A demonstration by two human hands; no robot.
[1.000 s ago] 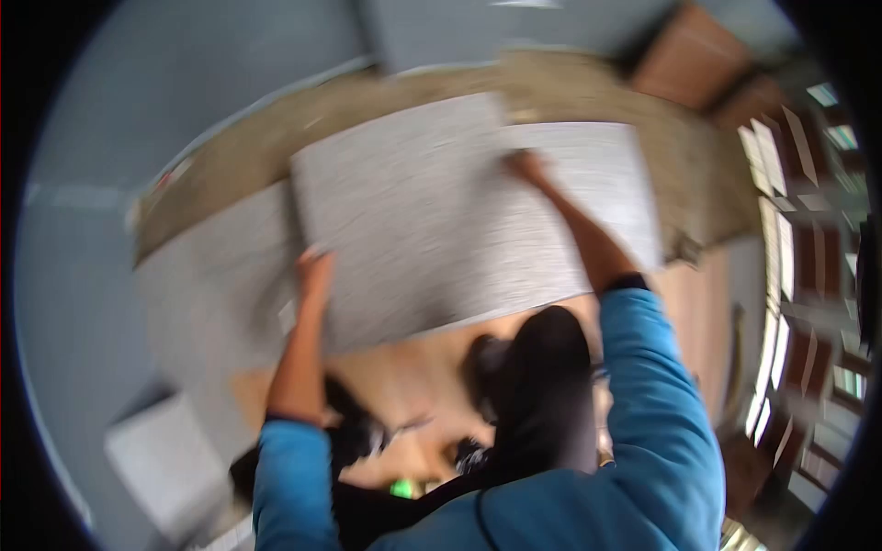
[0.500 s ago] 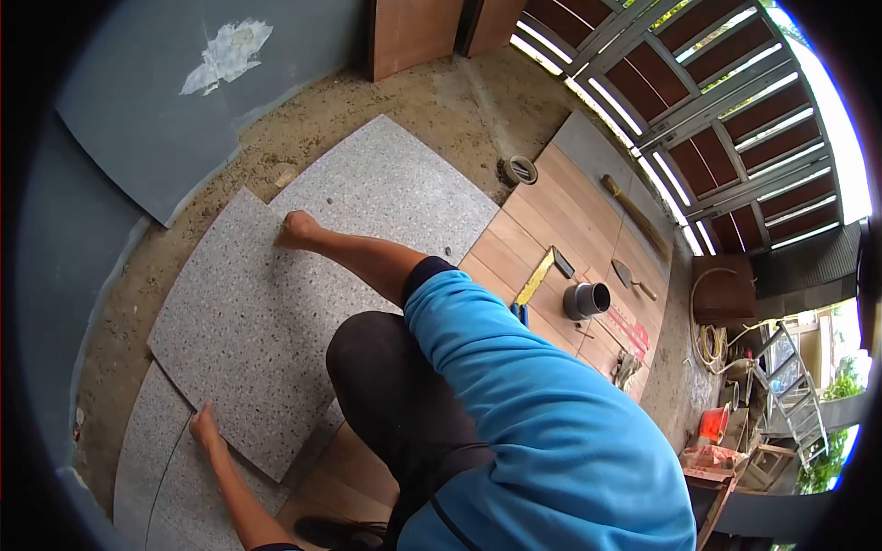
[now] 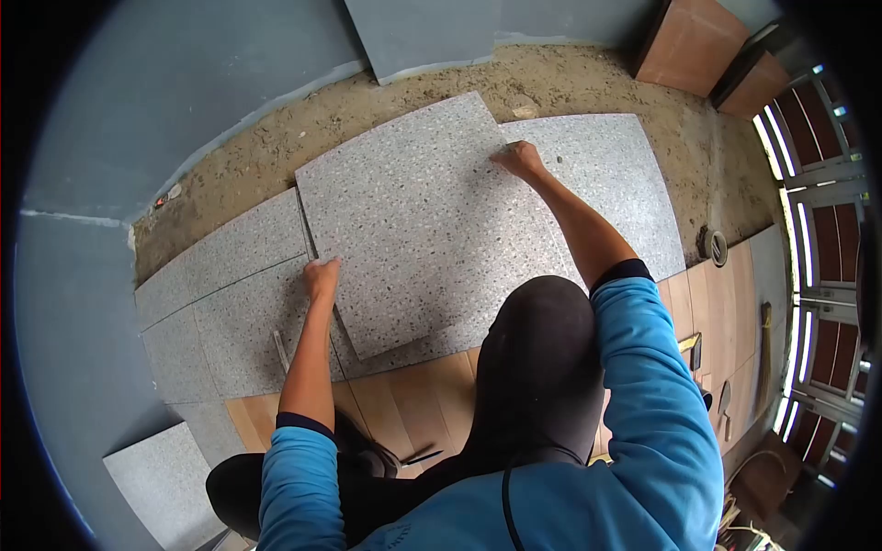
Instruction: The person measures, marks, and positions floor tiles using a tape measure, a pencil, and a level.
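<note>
**Large grey speckled square tile (image 3: 413,220) gripped at two edges**

Behind everything, at far and left: smooth blue-grey plastered wall (image 3: 184,83). Below it, running from left to far right: rough sandy mortar bed (image 3: 606,78).

In the middle of the floor, turned askew to its neighbours: the large grey speckled square tile, its far part over the sand, its near corner overlapping the laid work.

Just right of it and touching: matching grey speckled tile (image 3: 625,174), flat on the sand. To the left: row of laid grey speckled tiles (image 3: 220,303) with thin joints between them. Nearer: pale wood-look floor planks (image 3: 404,404).

At the near edge: bent knee in black trousers (image 3: 537,358), flanked by blue sleeves. Near left, well apart from the rest: spare grey speckled tile (image 3: 161,482).

Left hand (image 3: 322,275) on the askew tile's left edge, fingers together and curled down over that edge. Right hand (image 3: 519,158) at its far right edge, fingers bunched tight and hooked on the rim, knuckles up.

Far right on the sand: small round floor drain (image 3: 712,246). Near right on the planks: small trowel (image 3: 724,404), too small for any markings to be read.
</note>
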